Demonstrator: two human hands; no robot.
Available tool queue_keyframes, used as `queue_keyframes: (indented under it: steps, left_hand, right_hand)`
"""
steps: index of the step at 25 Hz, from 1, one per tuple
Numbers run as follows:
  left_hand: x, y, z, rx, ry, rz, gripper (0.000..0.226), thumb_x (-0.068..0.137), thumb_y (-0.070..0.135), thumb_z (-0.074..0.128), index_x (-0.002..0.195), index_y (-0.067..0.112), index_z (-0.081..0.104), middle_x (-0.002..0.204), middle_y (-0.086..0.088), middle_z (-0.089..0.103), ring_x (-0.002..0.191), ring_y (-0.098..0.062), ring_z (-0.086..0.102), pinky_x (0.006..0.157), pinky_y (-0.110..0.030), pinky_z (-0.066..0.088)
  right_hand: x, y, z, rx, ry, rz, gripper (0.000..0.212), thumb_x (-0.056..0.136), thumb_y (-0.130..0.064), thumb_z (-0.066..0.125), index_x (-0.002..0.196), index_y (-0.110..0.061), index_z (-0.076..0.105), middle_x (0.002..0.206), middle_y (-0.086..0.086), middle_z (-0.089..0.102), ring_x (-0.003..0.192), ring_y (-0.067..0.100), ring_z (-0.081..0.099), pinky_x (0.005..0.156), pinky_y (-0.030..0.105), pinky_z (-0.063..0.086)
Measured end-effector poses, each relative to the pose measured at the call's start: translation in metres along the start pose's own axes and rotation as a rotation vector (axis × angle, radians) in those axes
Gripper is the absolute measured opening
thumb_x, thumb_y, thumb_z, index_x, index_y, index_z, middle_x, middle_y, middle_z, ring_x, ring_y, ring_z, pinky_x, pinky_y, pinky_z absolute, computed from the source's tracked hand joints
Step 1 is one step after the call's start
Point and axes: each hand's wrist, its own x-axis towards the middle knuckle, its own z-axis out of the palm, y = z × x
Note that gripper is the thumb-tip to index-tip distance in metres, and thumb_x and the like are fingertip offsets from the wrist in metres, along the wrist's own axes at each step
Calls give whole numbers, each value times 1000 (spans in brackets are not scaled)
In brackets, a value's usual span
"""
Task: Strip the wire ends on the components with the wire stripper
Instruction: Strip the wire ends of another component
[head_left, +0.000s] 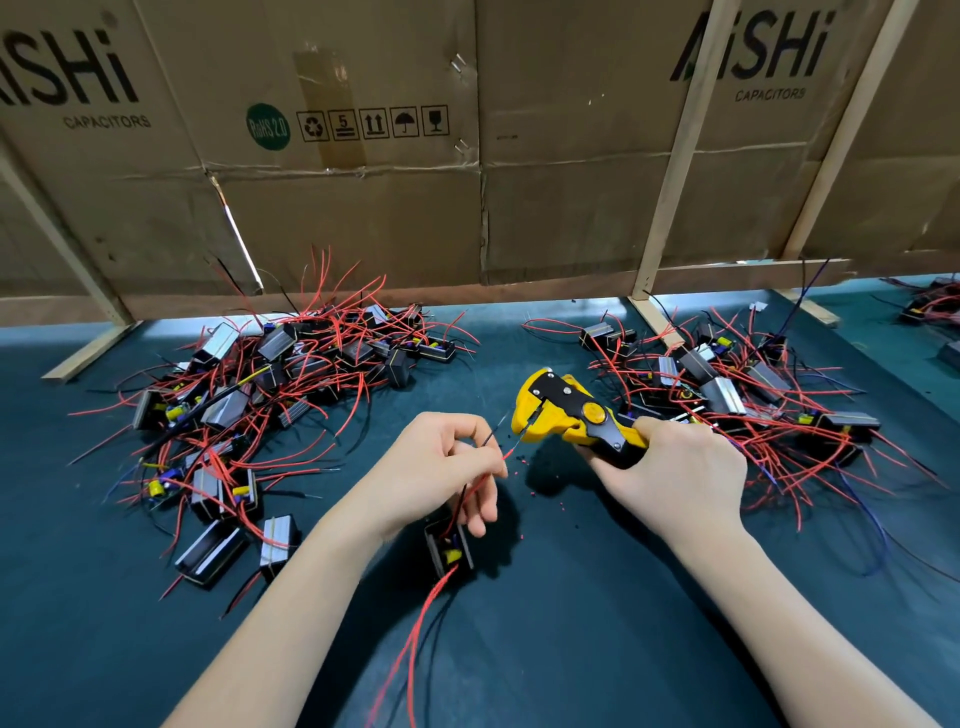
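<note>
My right hand (675, 470) grips the handles of a yellow and black wire stripper (566, 410), held above the mat with its jaws pointing left. My left hand (441, 467) pinches a red wire (506, 454) and a black wire (488, 438) of one component. The red wire's end lies at the stripper's jaws. The black component (449, 548) hangs below my left hand, and more red and black wires trail from it toward me.
A pile of components with red and black wires (280, 395) lies at the left, another pile (737, 395) at the right. Small bits of insulation (540, 491) dot the green mat (571, 597). A cardboard wall on wooden struts (467, 182) closes the back.
</note>
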Motion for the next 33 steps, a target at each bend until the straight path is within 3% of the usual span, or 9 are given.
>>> queue_keyframes:
  steps: [4,7,11,16,20,23,27,30,33]
  left_hand:
    - [0,-2,1,81,39,-3,17,92,16,60,76,12,64,46,-7,58,27,-15,41,35,-15,33]
    - [3,-5,3,64,119,25,20,91,11,59,72,14,63,52,-2,59,32,-12,41,38,-16,32]
    - [8,-9,0,43,247,19,21,85,8,62,65,15,64,51,8,43,41,-3,31,42,-10,24]
    - [7,-10,0,104,266,48,13,84,17,72,72,14,71,51,5,26,46,-9,21,42,-11,21]
    - [6,-3,0,-27,156,-21,15,95,23,61,91,9,63,54,2,46,43,-11,36,44,-16,31]
    - [7,3,-2,-108,79,-121,21,99,6,37,96,5,57,76,-12,69,52,-17,56,51,-23,41]
    - [5,-1,-13,468,158,-46,39,97,7,35,94,15,73,79,0,54,61,-8,46,58,-23,36]
    - [6,-4,-18,449,140,-59,35,97,9,37,104,12,71,72,0,43,60,-11,44,59,-29,38]
    - [2,-1,-25,311,141,-44,31,95,2,44,117,15,61,71,0,58,60,-16,58,61,-26,49]
  right_hand:
    - [1,3,0,-1,-36,63,56,66,-73,66,60,-19,55,56,-2,57,65,31,61,55,28,33]
    - [0,2,0,62,-18,29,54,67,-68,70,59,-18,52,55,-4,48,60,32,57,57,30,33]
    - [0,3,0,101,-25,24,55,68,-69,65,60,-17,52,54,-6,47,60,32,58,57,31,34]
    - [0,4,1,100,-46,39,58,68,-73,60,60,-16,51,57,-3,54,62,31,57,57,30,33]
    - [0,4,2,100,-60,22,56,70,-70,62,64,-15,52,60,-4,50,64,32,56,62,33,33]
    - [1,7,5,96,-75,32,54,72,-69,59,70,-16,51,67,-1,56,71,31,58,72,38,38]
    - [0,9,9,24,-55,25,55,71,-69,62,75,-16,49,74,1,59,78,31,59,76,40,37]
    - [0,8,12,-16,-30,3,55,69,-66,68,78,-13,54,74,4,60,77,32,60,75,41,39]
    - [1,6,12,-22,-19,-22,56,71,-67,66,78,-13,54,74,3,59,75,32,59,72,40,38]
